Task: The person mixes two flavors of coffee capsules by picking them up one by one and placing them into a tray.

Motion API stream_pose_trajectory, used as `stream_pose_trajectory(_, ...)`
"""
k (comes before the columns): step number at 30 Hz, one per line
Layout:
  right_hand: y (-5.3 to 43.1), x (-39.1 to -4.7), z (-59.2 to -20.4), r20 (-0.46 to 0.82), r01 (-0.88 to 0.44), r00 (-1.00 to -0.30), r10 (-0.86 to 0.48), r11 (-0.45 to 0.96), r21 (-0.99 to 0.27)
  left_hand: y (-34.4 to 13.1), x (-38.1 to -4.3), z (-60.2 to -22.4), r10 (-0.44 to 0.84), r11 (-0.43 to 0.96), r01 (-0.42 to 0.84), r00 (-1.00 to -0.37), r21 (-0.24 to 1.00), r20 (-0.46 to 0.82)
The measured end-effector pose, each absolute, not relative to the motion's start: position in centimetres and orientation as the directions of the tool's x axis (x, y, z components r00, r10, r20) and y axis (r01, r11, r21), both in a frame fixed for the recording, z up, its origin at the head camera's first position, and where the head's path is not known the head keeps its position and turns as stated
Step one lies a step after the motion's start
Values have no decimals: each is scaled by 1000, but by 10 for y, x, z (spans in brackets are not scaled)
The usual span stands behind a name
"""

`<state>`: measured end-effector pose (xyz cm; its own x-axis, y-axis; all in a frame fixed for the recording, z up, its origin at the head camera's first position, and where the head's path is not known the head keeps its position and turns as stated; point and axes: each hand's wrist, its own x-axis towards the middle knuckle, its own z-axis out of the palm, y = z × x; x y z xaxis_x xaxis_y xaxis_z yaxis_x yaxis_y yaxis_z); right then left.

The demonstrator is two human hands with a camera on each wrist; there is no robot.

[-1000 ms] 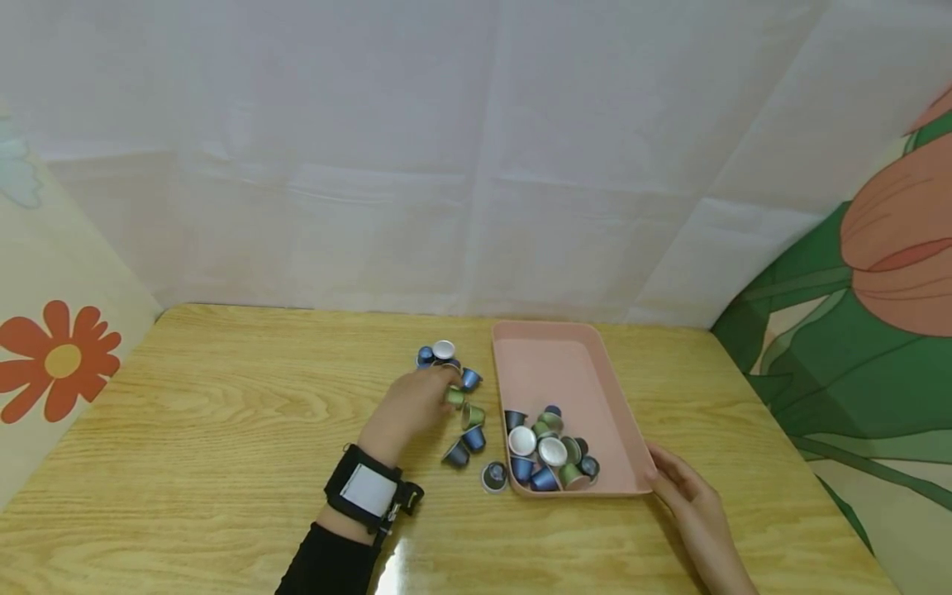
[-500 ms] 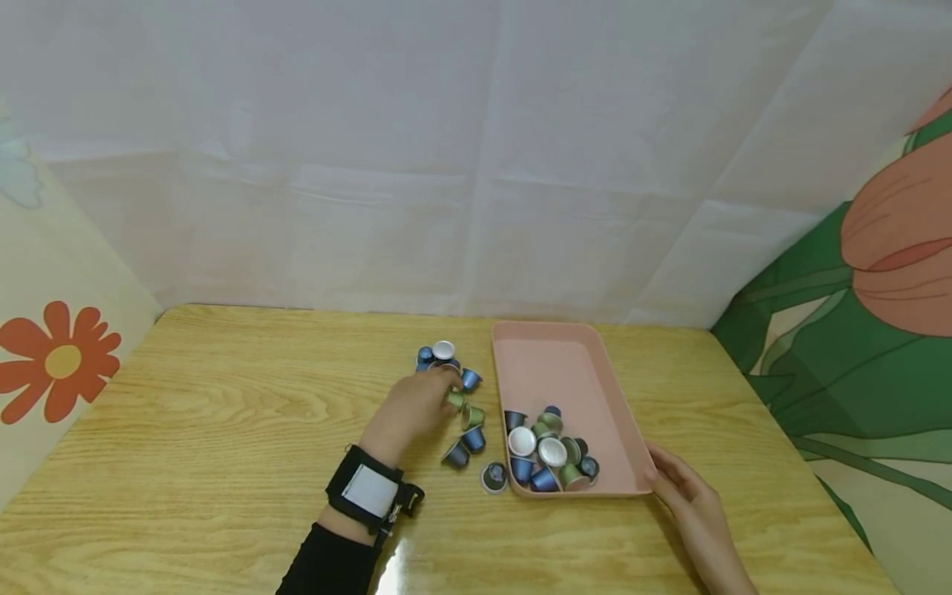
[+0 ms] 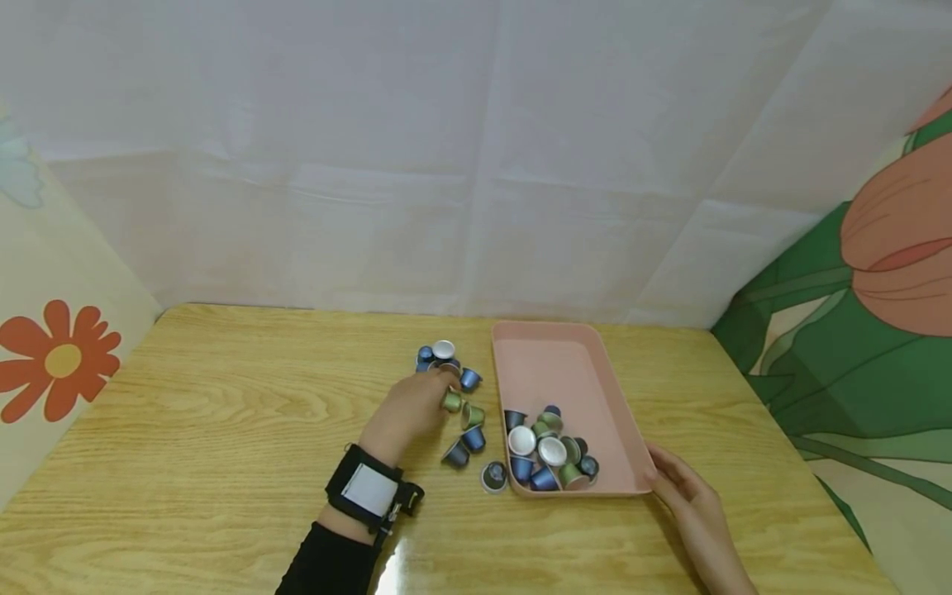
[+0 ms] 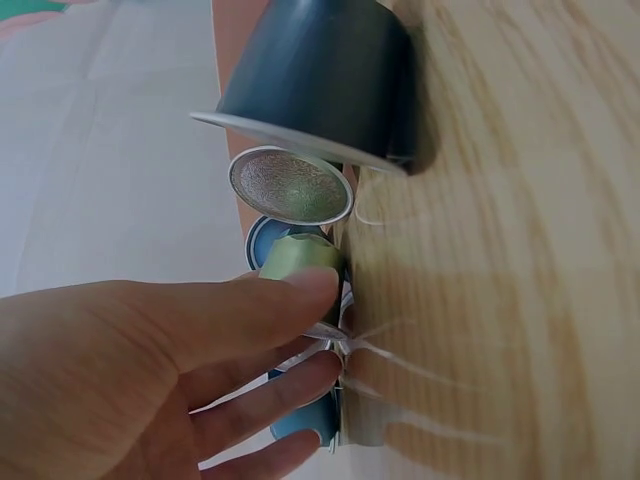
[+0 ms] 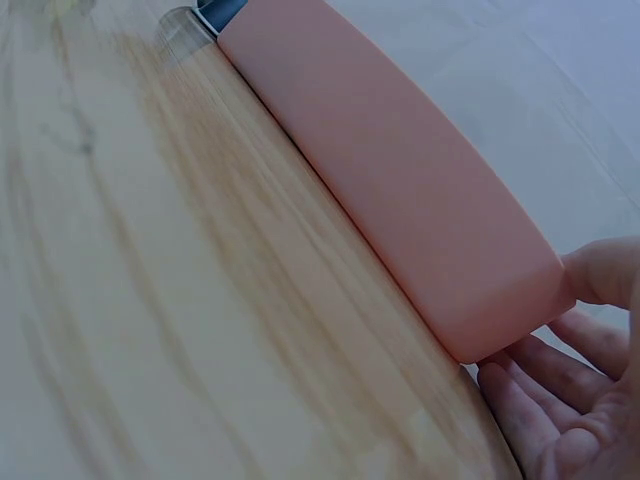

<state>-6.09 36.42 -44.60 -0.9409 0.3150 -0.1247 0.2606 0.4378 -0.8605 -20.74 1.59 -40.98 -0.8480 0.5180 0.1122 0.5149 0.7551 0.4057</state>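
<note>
My left hand is among loose coffee capsules on the wooden table, left of a pink tray. In the left wrist view its thumb lies on a small green coffee capsule, pinching it against the fingers behind. Beside the hand are another green capsule, a blue capsule and a dark capsule. My right hand grips the tray's near right corner, thumb at the rim and fingers against the outer wall.
Several blue, green, dark and white-lidded capsules lie in the tray's near end. A dark capsule stands by the tray's near left corner. More capsules cluster beyond the left hand. A white sheet hangs behind the table.
The green capsule at my left fingertips has shifted slightly toward me and to the left. The right hand and the tray have stayed still.
</note>
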Motion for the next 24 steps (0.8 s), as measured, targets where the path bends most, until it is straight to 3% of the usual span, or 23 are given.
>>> stream_pose_trajectory(24, 366, -61, -447, -85, 222, -947, 309, 440, -870, 18, -207, -401, 521, 741, 502, -849, 446, 91)
